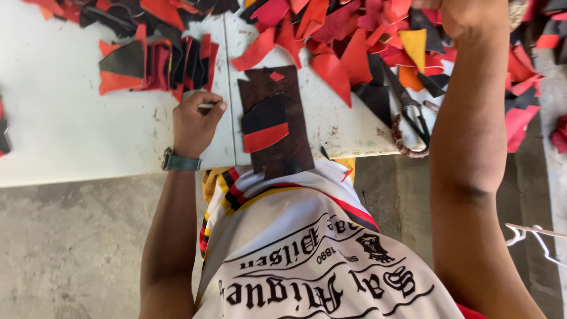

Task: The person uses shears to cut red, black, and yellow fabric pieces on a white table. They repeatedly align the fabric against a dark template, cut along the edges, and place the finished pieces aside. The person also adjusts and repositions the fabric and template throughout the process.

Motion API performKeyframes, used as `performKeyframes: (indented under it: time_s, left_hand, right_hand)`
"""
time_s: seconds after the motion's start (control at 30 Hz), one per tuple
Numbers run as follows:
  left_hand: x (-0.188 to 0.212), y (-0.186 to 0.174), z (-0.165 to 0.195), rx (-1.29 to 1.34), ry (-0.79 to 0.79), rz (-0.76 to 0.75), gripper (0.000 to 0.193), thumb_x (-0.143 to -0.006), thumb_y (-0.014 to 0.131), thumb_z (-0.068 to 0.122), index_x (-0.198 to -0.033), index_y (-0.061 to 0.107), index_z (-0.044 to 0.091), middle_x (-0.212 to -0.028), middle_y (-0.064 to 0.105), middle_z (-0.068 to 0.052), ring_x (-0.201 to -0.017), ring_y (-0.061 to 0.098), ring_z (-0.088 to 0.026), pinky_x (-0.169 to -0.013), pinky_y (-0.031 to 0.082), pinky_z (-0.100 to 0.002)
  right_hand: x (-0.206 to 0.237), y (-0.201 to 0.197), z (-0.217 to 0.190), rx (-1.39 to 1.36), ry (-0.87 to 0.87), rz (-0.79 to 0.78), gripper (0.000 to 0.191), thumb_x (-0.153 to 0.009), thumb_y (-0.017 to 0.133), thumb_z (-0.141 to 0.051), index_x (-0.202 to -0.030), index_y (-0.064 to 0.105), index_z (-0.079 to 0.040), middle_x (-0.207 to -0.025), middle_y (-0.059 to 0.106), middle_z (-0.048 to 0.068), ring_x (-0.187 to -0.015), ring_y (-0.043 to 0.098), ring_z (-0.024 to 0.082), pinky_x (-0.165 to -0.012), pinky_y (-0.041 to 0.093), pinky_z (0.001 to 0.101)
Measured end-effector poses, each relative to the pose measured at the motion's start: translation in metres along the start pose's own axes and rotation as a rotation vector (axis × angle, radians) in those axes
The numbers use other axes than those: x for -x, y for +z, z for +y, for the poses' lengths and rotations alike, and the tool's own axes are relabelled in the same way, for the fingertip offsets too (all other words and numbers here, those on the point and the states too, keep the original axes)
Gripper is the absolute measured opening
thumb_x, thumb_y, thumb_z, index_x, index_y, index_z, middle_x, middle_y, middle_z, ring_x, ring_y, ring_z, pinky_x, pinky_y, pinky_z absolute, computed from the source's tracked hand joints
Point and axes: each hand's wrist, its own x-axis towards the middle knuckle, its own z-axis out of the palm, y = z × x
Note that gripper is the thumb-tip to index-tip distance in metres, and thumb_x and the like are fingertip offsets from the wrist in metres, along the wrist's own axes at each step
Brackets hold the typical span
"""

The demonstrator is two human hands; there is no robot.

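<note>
Left hand [195, 121] fist closed on a thin pen-like stick [207, 106], resting on white board [71, 118]. Just right of it: dark brown mat [283, 147] with black-and-red leather piece [266, 127]. Beyond: scrap stack [153, 62]. Right hand [466, 15] far, mostly cropped, grip unclear.

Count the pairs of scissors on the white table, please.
1: the scissors lie at the table's near edge beside the right forearm, partly under leather scraps. More may be hidden under the pile.
</note>
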Motion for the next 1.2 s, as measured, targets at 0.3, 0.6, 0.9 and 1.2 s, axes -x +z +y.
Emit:
performKeyframes:
  time_s: [0.3, 0.6, 0.9, 1.2]
  left_hand:
    - [-0.008, 0.027, 0.047, 0.011, 0.292, -0.151, 0.016, -0.095, 0.079, 0.012, -0.107, 0.073, 0.003, -0.109, 0.072, -0.012, -0.100, 0.072, -0.025, -0.088, 0.059, -0.036]
    - [-0.008, 0.079, 0.067, -0.140, 0.396, -0.440, 0.015, -0.093, 0.074, 0.015, -0.107, 0.077, 0.009, -0.122, 0.067, -0.006, -0.106, 0.067, -0.025, -0.096, 0.052, -0.040]
    - [-0.011, 0.101, 0.061, -0.096, 0.397, -0.465, 0.018, -0.094, 0.073, 0.013, -0.110, 0.075, 0.008, -0.125, 0.064, -0.008, -0.108, 0.067, -0.025, -0.098, 0.051, -0.040]
    - [-0.026, 0.087, 0.063, 0.091, 0.325, -0.305, 0.020, -0.097, 0.073, 0.009, -0.116, 0.071, 0.003, -0.119, 0.069, -0.012, -0.109, 0.070, -0.029, -0.094, 0.057, -0.037]
  right_hand:
    - [0.085, 0.088, -0.012, -0.389, 0.255, -0.178, 0.012, -0.106, 0.069, 0.003, -0.118, 0.065, 0.003, -0.101, 0.071, 0.013, -0.081, 0.073, 0.020, -0.071, 0.061, 0.0312]
    - [0.083, 0.177, -0.036, 0.072, 0.426, -0.230, 0.026, -0.090, 0.075, -0.001, -0.111, 0.063, 0.009, -0.081, 0.072, 0.012, -0.066, 0.072, 0.014, -0.054, 0.059, 0.0255]
    - [0.089, 0.153, -0.040, 0.062, 0.399, -0.267, 0.038, -0.091, 0.076, -0.007, -0.124, 0.061, 0.005, -0.086, 0.076, 0.011, -0.071, 0.075, 0.008, -0.058, 0.061, 0.0227]
    - [0.082, 0.119, -0.008, 0.025, 0.208, -0.155, 0.033, -0.096, 0.077, -0.003, -0.124, 0.065, 0.009, -0.088, 0.070, 0.010, -0.071, 0.067, 0.009, -0.059, 0.057, 0.0234]
